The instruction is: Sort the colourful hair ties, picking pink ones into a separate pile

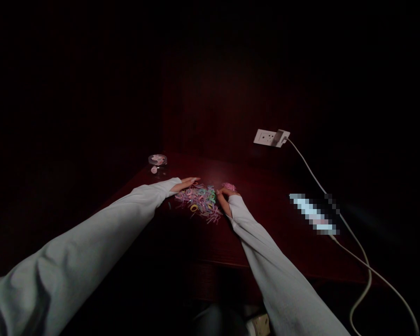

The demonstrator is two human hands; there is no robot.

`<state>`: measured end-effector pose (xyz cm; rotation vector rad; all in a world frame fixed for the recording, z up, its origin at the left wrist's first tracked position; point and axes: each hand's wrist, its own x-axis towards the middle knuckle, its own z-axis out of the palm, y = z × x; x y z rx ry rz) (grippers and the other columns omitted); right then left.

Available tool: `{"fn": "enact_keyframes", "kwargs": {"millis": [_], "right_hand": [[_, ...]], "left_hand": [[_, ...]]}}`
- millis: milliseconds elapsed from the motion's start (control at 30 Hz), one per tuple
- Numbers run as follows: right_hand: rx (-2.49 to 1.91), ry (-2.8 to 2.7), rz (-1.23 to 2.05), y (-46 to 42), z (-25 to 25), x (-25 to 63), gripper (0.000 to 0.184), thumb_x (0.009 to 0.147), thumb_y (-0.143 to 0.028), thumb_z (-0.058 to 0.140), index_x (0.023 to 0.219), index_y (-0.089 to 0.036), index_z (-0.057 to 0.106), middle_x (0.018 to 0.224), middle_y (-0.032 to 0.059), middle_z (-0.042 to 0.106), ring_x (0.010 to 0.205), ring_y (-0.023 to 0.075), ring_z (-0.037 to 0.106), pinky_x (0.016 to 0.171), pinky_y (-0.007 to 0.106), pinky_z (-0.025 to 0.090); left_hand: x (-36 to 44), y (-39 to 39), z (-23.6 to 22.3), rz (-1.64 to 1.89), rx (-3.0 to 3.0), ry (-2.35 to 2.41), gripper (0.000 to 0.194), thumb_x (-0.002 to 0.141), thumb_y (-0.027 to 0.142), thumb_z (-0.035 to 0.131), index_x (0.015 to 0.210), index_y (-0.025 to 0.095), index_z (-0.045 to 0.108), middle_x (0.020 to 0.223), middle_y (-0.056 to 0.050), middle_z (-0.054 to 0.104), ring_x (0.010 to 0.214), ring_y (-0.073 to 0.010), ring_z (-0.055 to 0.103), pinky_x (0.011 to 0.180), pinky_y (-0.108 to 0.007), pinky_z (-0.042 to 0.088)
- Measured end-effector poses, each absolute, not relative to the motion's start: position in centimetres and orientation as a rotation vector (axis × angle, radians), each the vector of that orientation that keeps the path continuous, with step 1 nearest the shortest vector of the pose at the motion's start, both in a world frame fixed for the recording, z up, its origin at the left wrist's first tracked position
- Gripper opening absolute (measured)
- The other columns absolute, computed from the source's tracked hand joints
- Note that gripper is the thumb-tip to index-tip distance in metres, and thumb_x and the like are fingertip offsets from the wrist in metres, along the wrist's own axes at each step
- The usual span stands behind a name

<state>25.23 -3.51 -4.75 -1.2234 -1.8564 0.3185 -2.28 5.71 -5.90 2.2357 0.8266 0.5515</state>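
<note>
I seem to sort the band pile (200, 200). My left hand (186, 184) stretches at its left; my right hand (227, 193) curls at its right, holding I cannot tell what. Next needs light pinching.

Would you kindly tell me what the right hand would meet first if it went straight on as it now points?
The right hand points leftward, so it would probably meet the pile of small coloured bands first; the pile's edge is very close, though whether the two touch is unclear.
</note>
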Motion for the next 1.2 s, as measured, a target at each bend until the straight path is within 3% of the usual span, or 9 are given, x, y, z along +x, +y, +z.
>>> {"fn": "enact_keyframes", "kwargs": {"millis": [167, 300, 400, 500, 567, 700, 800, 967, 1200], "right_hand": [[-1.272, -1.784, 0.442, -3.6, -4.6, 25.8, 0.047, 0.101, -0.059, 0.048, 0.083, -0.023, 0.071, 0.068, 0.0032, 0.066, 0.064, 0.0201, 0.062, 0.062, 0.031, 0.05], [-1.261, -1.804, 0.247, -3.6, -4.4, 25.7, 0.046, 0.104, -0.055, 0.045, 0.099, -0.021, 0.076, 0.102, 0.0123, 0.078, 0.099, 0.0268, 0.073, 0.095, 0.041, 0.057], [-1.295, -1.934, 0.167, -3.4, -5.1, 25.3, 0.045, 0.106, -0.05, 0.046, 0.12, -0.019, 0.076, 0.13, 0.0168, 0.076, 0.127, 0.0303, 0.068, 0.12, 0.053, 0.045], [-1.315, -2.058, 0.153, -2.9, -6.0, 25.5, 0.042, 0.109, -0.049, 0.047, 0.135, -0.026, 0.072, 0.142, 0.0127, 0.073, 0.141, 0.029, 0.062, 0.133, 0.063, 0.025], [-1.293, -2.116, 0.175, -2.6, -6.5, 25.8, 0.041, 0.111, -0.047, 0.045, 0.14, -0.031, 0.069, 0.142, 0.0101, 0.074, 0.143, 0.0277, 0.061, 0.135, 0.066, 0.02], [-1.248, -2.183, 0.243, -2.5, -6.3, 26.1, 0.041, 0.112, -0.045, 0.045, 0.142, -0.035, 0.07, 0.141, 0.0102, 0.074, 0.142, 0.028, 0.063, 0.134, 0.062, 0.028], [-1.226, -2.189, 0.235, -2.8, -5.7, 25.9, 0.04, 0.111, -0.045, 0.048, 0.142, -0.034, 0.071, 0.14, 0.0099, 0.075, 0.142, 0.0272, 0.063, 0.133, 0.059, 0.032], [-1.218, -2.129, 0.179, -3.4, -5.4, 25.5, 0.04, 0.107, -0.048, 0.055, 0.138, -0.029, 0.072, 0.143, 0.009, 0.072, 0.14, 0.0258, 0.061, 0.126, 0.052, 0.043], [-1.139, -2.11, 0.183, -5.0, -4.4, 25.0, 0.037, 0.108, -0.048, 0.053, 0.133, -0.028, 0.073, 0.135, 0.0085, 0.073, 0.128, 0.0253, 0.062, 0.117, 0.045, 0.048]], "left_hand": [[0.2, 5.6, -6.2, 0.57, 2.143, 0.813, 0.071, 0.111, 0.057, 0.024, 0.172, 0.022, 0.024, 0.179, -0.011, 0.029, 0.158, -0.0304, 0.042, 0.132, -0.046, 0.032], [-0.2, 5.6, -5.4, 0.613, 2.142, 0.788, 0.069, 0.111, 0.059, 0.026, 0.17, 0.024, 0.03, 0.179, -0.007, 0.03, 0.165, -0.0282, 0.029, 0.135, -0.044, 0.025], [-1.1, 5.6, -5.0, 0.633, 2.197, 0.781, 0.068, 0.112, 0.059, 0.022, 0.168, 0.023, 0.036, 0.177, -0.006, 0.034, 0.165, -0.0283, 0.028, 0.137, -0.044, 0.021], [-0.9, 5.3, -5.2, 0.574, 2.238, 0.848, 0.068, 0.112, 0.059, 0.021, 0.167, 0.024, 0.038, 0.171, -0.007, 0.045, 0.163, -0.0284, 0.032, 0.137, -0.047, 0.018], [-0.1, 5.0, -5.4, 0.529, 2.24, 0.929, 0.067, 0.111, 0.058, 0.023, 0.167, 0.023, 0.038, 0.168, -0.009, 0.049, 0.161, -0.03, 0.035, 0.136, -0.052, 0.017], [0.9, 4.5, -5.2, 0.45, 2.209, 0.824, 0.067, 0.11, 0.055, 0.027, 0.168, 0.022, 0.034, 0.175, -0.011, 0.038, 0.159, -0.0277, 0.04, 0.13, -0.044, 0.032], [-0.4, 4.3, -4.4, 0.425, 2.223, 0.769, 0.069, 0.109, 0.061, 0.029, 0.167, 0.024, 0.037, 0.176, -0.009, 0.037, 0.16, -0.0278, 0.038, 0.131, -0.042, 0.031], [-5.0, 3.4, -2.2, 0.419, 2.421, 0.72, 0.09, 0.09, 0.071, 0.068, 0.166, 0.032, 0.041, 0.181, -0.006, 0.023, 0.166, -0.0365, 0.022, 0.136, -0.048, 0.018], [-6.3, 1.9, -1.5, 0.23, 2.516, 0.812, 0.093, 0.076, 0.07, 0.084, 0.158, 0.039, 0.054, 0.158, -0.005, 0.052, 0.144, -0.0376, 0.047, 0.129, -0.05, 0.031]]}}
